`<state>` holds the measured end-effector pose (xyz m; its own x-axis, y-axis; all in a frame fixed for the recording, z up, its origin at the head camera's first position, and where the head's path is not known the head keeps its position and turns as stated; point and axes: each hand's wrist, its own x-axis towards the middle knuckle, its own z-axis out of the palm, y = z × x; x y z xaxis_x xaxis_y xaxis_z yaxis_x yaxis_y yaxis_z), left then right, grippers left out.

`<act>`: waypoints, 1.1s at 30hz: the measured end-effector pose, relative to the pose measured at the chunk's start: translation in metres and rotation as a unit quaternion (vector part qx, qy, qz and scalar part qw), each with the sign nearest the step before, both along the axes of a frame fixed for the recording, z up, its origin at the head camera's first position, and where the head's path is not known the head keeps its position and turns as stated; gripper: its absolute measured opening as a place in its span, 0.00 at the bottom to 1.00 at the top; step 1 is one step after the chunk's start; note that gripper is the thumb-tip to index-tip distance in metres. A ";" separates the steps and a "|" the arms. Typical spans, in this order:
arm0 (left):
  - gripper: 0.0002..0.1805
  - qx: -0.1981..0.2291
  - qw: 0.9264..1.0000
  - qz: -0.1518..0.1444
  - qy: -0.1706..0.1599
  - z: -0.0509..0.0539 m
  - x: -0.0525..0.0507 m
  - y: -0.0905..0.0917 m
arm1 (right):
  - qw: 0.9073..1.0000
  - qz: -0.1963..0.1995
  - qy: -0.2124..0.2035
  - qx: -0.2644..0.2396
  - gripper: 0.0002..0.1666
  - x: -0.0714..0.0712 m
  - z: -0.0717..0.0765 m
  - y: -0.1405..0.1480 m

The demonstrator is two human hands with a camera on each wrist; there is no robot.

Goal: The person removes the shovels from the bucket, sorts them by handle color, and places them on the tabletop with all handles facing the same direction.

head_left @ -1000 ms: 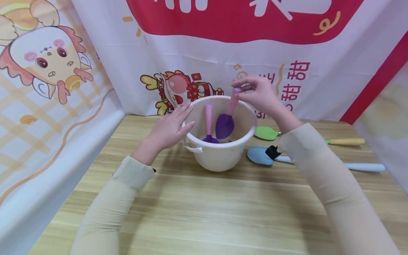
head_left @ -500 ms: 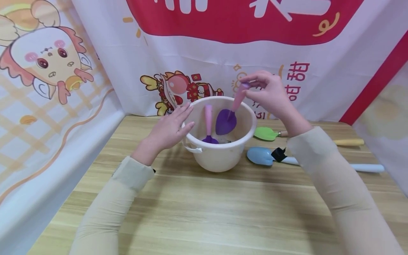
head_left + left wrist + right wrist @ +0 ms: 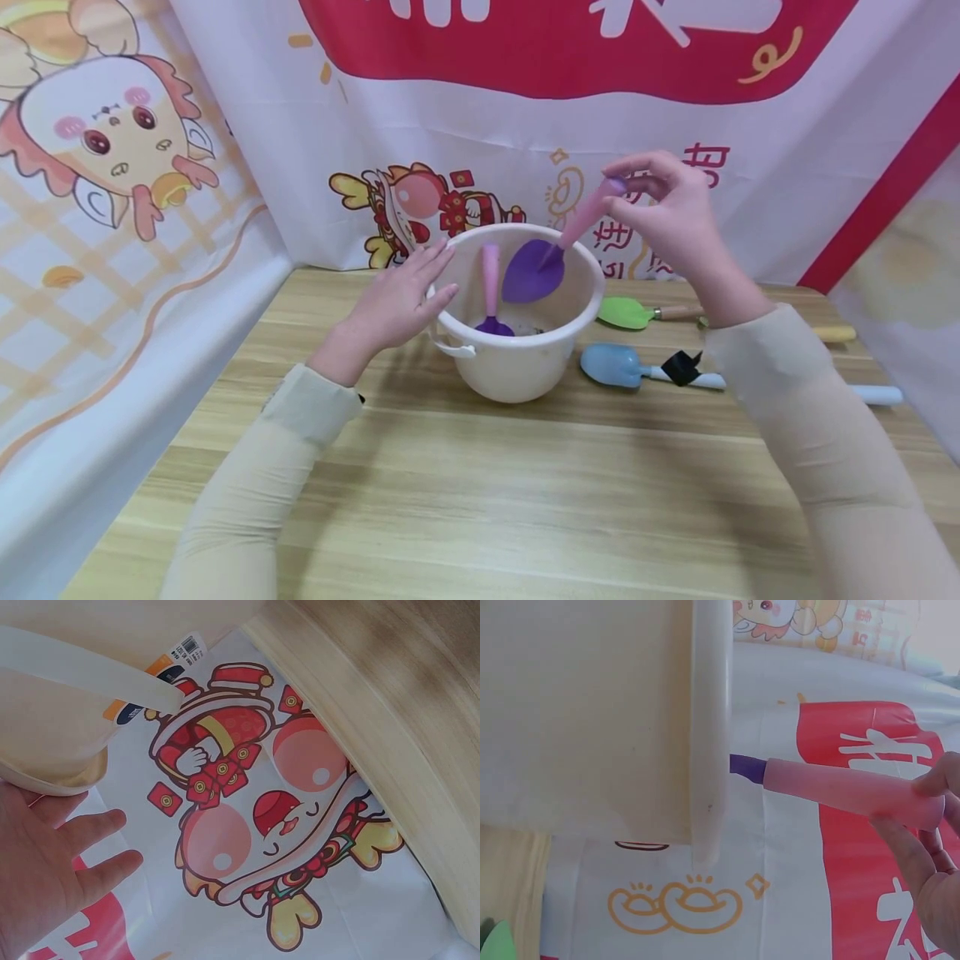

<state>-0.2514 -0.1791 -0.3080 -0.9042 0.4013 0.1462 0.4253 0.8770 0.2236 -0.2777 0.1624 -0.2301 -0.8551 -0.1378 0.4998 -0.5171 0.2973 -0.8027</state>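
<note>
A cream bucket (image 3: 517, 367) stands on the wooden table. Over its right rim my right hand (image 3: 675, 208) pinches the pink handle end of a purple hand trowel (image 3: 534, 271), whose blade slants down inside the bucket. In the right wrist view, fingers and thumb grip that pink handle (image 3: 840, 791) beside the bucket wall. A second trowel with a pink handle (image 3: 491, 279) leans inside the bucket, its purple blade at the bottom. My left hand (image 3: 397, 304) rests on the left rim with fingers straight; the left wrist view shows them spread by the rim (image 3: 56, 784).
Right of the bucket lie a green trowel (image 3: 626, 313) with a wooden handle and a light blue trowel (image 3: 611, 367) with a pale handle. A yellowish handle (image 3: 834, 334) shows past the right sleeve. Printed cloth (image 3: 300, 167) hangs behind the table.
My right hand has moved up and to the right with the trowel, which now tilts more and sits higher in the bucket. The left hand stays on the rim.
</note>
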 end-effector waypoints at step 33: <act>0.38 0.001 1.000 0.004 -0.003 -0.001 -0.001 0.000 | 0.964 0.012 -0.089 -0.250 0.23 0.027 0.003 0.056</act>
<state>-0.2528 -0.1787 -0.3089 -0.9084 0.3933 0.1418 0.4165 0.8804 0.2267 -0.2506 0.2183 -0.2276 -0.9334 0.0614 0.3536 -0.3589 -0.1594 -0.9196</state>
